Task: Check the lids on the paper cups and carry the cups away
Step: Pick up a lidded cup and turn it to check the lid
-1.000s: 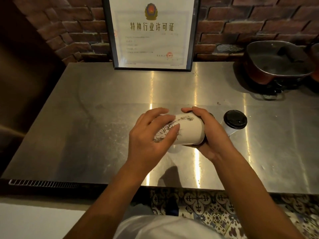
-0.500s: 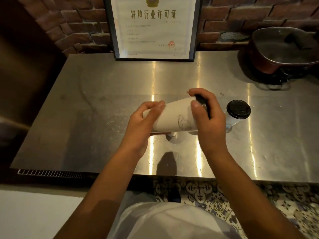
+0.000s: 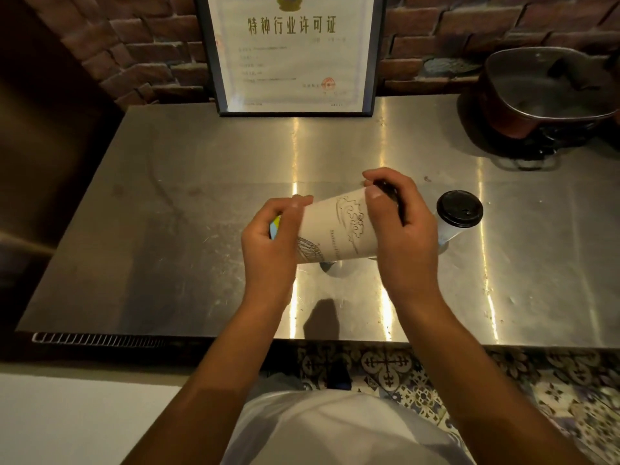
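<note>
Head view: both hands' fingers (image 3: 375, 198) grip a sideways paper cup (image 3: 335, 229), its lid mostly hidden by the right hand (image 3: 402, 236)

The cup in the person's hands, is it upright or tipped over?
Tipped on its side: the cup lies roughly level above the counter, left hand at its base, right hand around its lid end.

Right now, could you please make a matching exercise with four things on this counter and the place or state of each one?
Things:
1. printed cup
2. second cup
3. framed certificate
4. pan

Places or states:
A. leans against the brick wall at the back
B. stands upright on the counter with a black lid
C. lies on its side between the left hand and the right hand
D. sits in the far right corner

Pairs: 1-C, 2-B, 3-A, 4-D
</note>
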